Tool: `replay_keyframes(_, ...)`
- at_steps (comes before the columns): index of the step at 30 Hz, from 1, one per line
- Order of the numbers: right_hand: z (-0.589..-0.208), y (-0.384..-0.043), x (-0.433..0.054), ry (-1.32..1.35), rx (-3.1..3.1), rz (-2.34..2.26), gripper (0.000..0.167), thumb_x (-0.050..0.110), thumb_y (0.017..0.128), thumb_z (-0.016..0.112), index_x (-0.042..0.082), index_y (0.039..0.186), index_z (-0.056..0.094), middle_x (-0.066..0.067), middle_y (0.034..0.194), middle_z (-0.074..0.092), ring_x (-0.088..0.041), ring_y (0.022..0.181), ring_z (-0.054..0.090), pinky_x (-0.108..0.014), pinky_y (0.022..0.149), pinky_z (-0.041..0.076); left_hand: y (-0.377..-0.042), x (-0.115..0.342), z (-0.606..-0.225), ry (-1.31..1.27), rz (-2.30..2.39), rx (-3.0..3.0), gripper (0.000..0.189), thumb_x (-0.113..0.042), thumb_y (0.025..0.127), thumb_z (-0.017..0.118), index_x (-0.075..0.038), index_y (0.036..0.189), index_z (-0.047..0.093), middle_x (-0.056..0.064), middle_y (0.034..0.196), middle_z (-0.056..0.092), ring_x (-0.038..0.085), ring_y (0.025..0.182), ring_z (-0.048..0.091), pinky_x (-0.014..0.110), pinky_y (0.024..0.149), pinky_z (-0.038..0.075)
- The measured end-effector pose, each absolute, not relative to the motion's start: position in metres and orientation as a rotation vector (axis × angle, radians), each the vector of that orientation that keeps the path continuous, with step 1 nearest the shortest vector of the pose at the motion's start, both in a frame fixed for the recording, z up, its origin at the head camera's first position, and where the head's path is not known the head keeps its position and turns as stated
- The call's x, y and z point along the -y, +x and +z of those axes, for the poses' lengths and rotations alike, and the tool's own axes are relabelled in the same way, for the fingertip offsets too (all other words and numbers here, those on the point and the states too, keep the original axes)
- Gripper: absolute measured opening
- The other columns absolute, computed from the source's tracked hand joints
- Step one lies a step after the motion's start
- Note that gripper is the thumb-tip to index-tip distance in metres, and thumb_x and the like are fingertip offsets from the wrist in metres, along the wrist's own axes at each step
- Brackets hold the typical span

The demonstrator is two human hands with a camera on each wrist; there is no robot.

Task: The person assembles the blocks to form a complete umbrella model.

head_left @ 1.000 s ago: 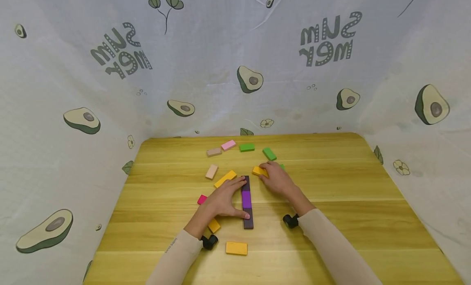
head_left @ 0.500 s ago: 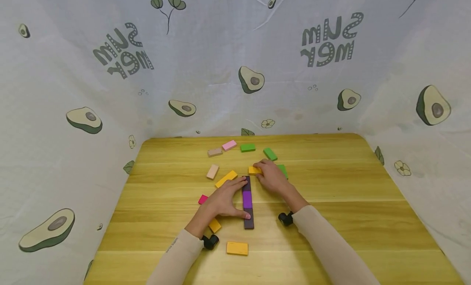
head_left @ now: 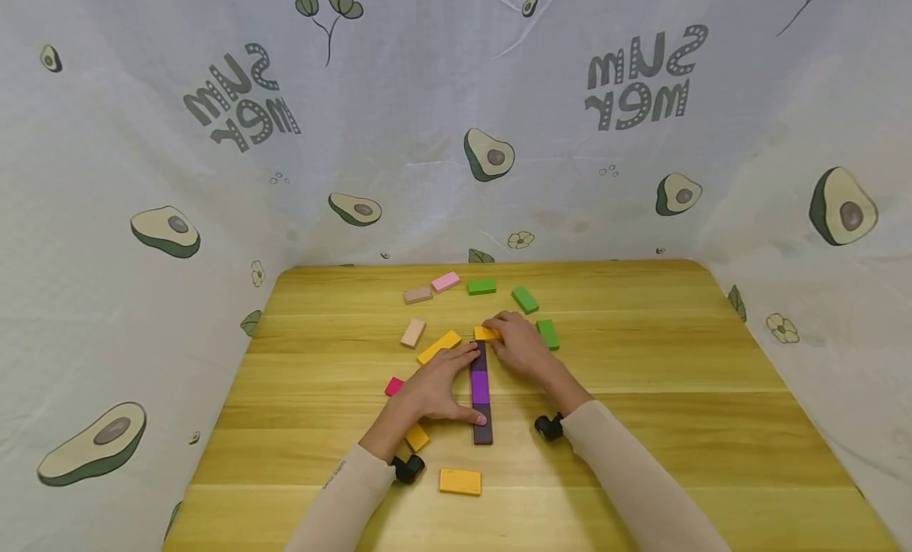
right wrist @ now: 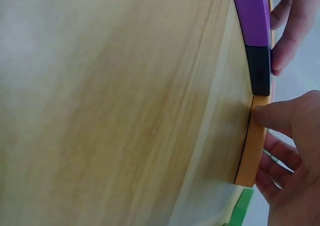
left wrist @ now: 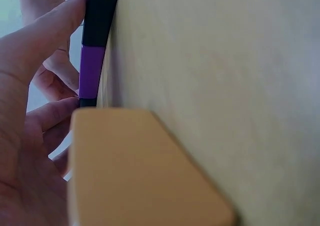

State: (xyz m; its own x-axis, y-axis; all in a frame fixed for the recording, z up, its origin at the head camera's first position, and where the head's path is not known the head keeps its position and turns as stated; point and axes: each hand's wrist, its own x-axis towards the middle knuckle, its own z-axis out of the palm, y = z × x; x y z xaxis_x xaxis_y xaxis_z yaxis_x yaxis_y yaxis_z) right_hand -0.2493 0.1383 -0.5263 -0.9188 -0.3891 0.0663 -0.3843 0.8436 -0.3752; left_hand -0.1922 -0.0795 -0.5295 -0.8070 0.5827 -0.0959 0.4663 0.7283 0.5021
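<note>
Three flat blocks form a straight row on the table: a purple block (head_left: 480, 387) between a near dark block (head_left: 482, 434) and a far dark block (head_left: 479, 359). With thumb and fingers spread, my left hand (head_left: 431, 387) presses on both dark blocks. My right hand (head_left: 523, 348) pinches a yellow block (head_left: 482, 333) at the far end of the row. In the right wrist view this yellow block (right wrist: 251, 153) lies crosswise against the dark block (right wrist: 259, 71), thumb on its side. A nearby yellow block (left wrist: 135, 171) looms large in the left wrist view.
Left of the row lie yellow blocks (head_left: 438, 346), a red block (head_left: 394, 386) and a beige block (head_left: 412, 333). Another yellow block (head_left: 460, 481) is nearest the front. Tan (head_left: 418, 295), pink (head_left: 446, 282) and several green blocks (head_left: 525, 299) lie farther back. A printed cloth (head_left: 420, 156) surrounds the table.
My right hand has slid the yellow block leftward to the far end of the row, uncovering a green block on the right. My left hand has stayed put.
</note>
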Motion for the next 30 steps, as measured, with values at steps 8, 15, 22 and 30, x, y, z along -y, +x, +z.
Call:
replay_keyframes(8, -0.5269, -0.2464, -0.1373, -0.644, -3.015, -0.628, 0.036, 0.014, 0.100, 0.066, 0.006, 0.135, 0.067, -0.015, 0.132, 0.065, -0.034, 0.124, 0.059, -0.051, 0.109, 0.049, -0.1911, 0.0802, -0.5290, 0.831, 0.681, -2.693, 0.117, -0.074, 0.070, 0.081, -0.020, 0.163, 0.034, -0.008, 0.171, 0.025, 0.025, 0.157, 0.027, 0.049, 0.125, 0.033)
replay_keyframes(15, -0.5285, -0.2456, -0.1389, -0.657, -3.020, -0.614, 0.036, 0.013, 0.100, 0.065, 0.006, 0.135, 0.066, -0.016, 0.132, 0.064, -0.035, 0.123, 0.059, -0.052, 0.108, 0.049, -0.1912, 0.0804, -0.5290, 0.831, 0.680, -2.687, 0.116, -0.072, 0.071, 0.082, -0.021, 0.163, 0.034, -0.009, 0.171, 0.025, 0.023, 0.157, 0.027, 0.047, 0.125, 0.033)
replay_keyframes(22, -0.5309, -0.2456, -0.1397, -0.659, -3.020, -0.616, 0.037, 0.013, 0.100, 0.065, 0.006, 0.135, 0.066, -0.015, 0.131, 0.064, -0.034, 0.123, 0.059, -0.051, 0.107, 0.050, -0.1916, 0.0801, -0.5295, 0.826, 0.681, -2.683, 0.116, -0.072, 0.071, 0.081, -0.021, 0.163, 0.034, -0.008, 0.172, 0.024, 0.024, 0.157, 0.027, 0.049, 0.125, 0.033)
replay_keyframes(30, -0.5314, -0.2447, -0.1405, -0.658, -3.019, -0.644, 0.036, 0.013, 0.100, 0.065, 0.005, 0.135, 0.066, -0.015, 0.131, 0.065, -0.035, 0.122, 0.059, -0.052, 0.108, 0.049, -0.1917, 0.0796, -0.5292, 0.828, 0.666, -2.686, 0.116, -0.073, 0.071, 0.080, -0.021, 0.163, 0.033, -0.008, 0.172, 0.023, 0.025, 0.158, 0.027, 0.049, 0.125, 0.033)
